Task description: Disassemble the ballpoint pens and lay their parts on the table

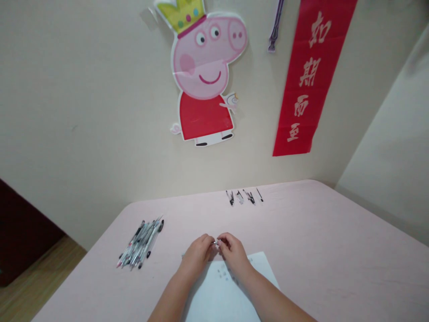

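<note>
My left hand and my right hand meet above the far edge of a white paper sheet. Between their fingertips, both pinch a small, slim silvery piece that looks like part of a pen. Fingers cover most of it, so its exact kind is unclear. Several tiny bits lie on the paper between my wrists, too small to name. Something thin and dark pokes out beside my left hand, mostly hidden.
To the left, a pile of pens lies on the pink-covered table. Along the back are small groups of dark pen parts and one short black stick. A wall with a pig cutout and red banner rises behind.
</note>
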`<state>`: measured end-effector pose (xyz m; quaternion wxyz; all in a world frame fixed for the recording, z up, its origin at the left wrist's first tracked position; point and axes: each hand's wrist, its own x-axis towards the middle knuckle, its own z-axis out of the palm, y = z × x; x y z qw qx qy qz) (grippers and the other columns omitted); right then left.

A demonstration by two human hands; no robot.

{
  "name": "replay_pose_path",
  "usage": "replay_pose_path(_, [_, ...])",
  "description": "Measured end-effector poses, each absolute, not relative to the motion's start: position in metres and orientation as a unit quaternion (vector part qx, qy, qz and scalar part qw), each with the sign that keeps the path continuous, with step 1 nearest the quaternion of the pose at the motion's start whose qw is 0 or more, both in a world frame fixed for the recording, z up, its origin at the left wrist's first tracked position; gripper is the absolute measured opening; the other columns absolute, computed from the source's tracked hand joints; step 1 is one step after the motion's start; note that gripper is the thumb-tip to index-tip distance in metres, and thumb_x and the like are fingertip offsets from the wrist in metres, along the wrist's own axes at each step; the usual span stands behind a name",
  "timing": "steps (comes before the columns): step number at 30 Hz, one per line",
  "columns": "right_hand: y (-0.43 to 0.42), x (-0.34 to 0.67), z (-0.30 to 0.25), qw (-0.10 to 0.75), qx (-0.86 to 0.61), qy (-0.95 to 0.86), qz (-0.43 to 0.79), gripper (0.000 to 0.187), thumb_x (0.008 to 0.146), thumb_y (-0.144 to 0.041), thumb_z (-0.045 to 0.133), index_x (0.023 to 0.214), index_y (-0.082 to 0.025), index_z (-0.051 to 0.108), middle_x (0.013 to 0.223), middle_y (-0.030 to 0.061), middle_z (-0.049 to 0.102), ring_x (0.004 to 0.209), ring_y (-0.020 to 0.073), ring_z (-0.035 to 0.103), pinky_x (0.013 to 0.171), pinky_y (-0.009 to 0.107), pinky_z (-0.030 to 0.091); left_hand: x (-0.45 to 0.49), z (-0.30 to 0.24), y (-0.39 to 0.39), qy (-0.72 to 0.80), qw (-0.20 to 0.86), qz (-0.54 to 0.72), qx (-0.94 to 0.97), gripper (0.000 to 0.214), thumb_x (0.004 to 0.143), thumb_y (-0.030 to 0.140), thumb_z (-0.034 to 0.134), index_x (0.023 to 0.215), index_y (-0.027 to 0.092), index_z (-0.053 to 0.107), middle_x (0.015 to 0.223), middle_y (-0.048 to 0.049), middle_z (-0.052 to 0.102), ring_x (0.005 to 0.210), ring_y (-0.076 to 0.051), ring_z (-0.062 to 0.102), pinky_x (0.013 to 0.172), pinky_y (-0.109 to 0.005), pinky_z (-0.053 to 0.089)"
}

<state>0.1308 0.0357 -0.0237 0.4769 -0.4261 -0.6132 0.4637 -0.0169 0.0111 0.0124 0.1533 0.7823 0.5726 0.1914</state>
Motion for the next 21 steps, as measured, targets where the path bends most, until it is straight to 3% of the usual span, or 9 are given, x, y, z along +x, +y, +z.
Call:
replay_pose_path(11, [0.034,0.130,-0.021,0.477,-0.420,-0.593,0.494,0.012,0.076,-0.028,0.055,0.074,-0.018,0.060,0.065,-0.0003,0.059,0.059,0.0148,0.054,0.055,0.025,0.043,-0.022,0.014,0.009,0.582,0.147,0.195,0.776,0.021,0.089,0.026,0.040,0.089,0.022,0.061,0.084,-0.0033,0.063,0.076,-0.016,0.058,0.067,-0.024,0.038])
replay_pose_path(17, [0.039,0.133,-0.026,0.499,-0.430,-0.580,0.479,0.013,0.076,-0.029,0.054,0.078,-0.018,0.060,0.068,0.0013,0.061,0.063,0.0166,0.057,0.058,0.026,0.046,-0.022,0.012,0.010,0.576,0.178,0.225,0.766,0.025,0.089,0.030,0.041,0.103,0.020,0.059,0.095,-0.0060,0.064,0.085,-0.017,0.059,0.074,-0.026,0.041])
replay_pose_path(21, [0.046,0.140,-0.029,0.513,-0.457,-0.585,0.431,0.015,0.078,-0.029,0.050,0.083,-0.018,0.060,0.075,0.0036,0.063,0.068,0.0183,0.060,0.061,0.028,0.048,-0.023,0.010,0.011,0.589,0.165,0.220,0.760,0.023,0.090,0.029,0.040,0.091,0.018,0.060,0.090,-0.0068,0.063,0.083,-0.018,0.058,0.075,-0.027,0.041])
